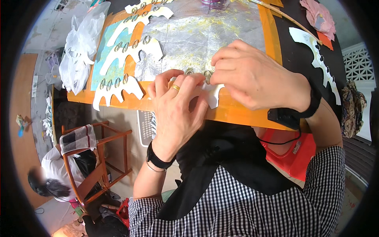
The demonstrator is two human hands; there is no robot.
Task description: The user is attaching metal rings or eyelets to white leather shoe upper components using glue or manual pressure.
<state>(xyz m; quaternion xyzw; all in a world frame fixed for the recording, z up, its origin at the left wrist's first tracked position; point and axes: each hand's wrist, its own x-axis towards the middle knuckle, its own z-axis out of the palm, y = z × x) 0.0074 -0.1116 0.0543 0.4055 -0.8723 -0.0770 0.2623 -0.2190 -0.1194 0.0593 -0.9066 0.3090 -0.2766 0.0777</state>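
A crumpled clear plastic bag (81, 45) lies at about ten o'clock, hanging over the left corner of the orange table (237, 112); white cut shapes show through it, but what they are is hard to make out. A small white label (297, 147) sits on the red plastic seat (294, 156) at four o'clock, too small to read. A black box (285, 117) on a cord hangs just under the right wrist.

The thing in hand is a white cut-out piece (212, 94) of thin card or foam with a wavy lower edge, lying at the near edge of the table just above centre, on the seam between the orange surface and a crinkled silver foil sheet (205, 35). Two dull metal rings (207, 73) stand along its top edge. Most of the piece is hidden under both hands, so its full outline cannot be told.

The left hand (177, 106), with a gold ring on one finger, lies curled over the piece, fingertips pressed down on it near the rings. The right hand (256, 79) is bent over it from two o'clock, fingers closed in a pinch at the piece's top edge by the rings; the fingertips themselves are hidden.

Finished white pieces with rings (130, 53) lie in rows at eleven o'clock. Another long white cut-out (316, 55) lies at two o'clock on the dark surface. At seven o'clock a person sits on the floor by a wooden chair (100, 162).
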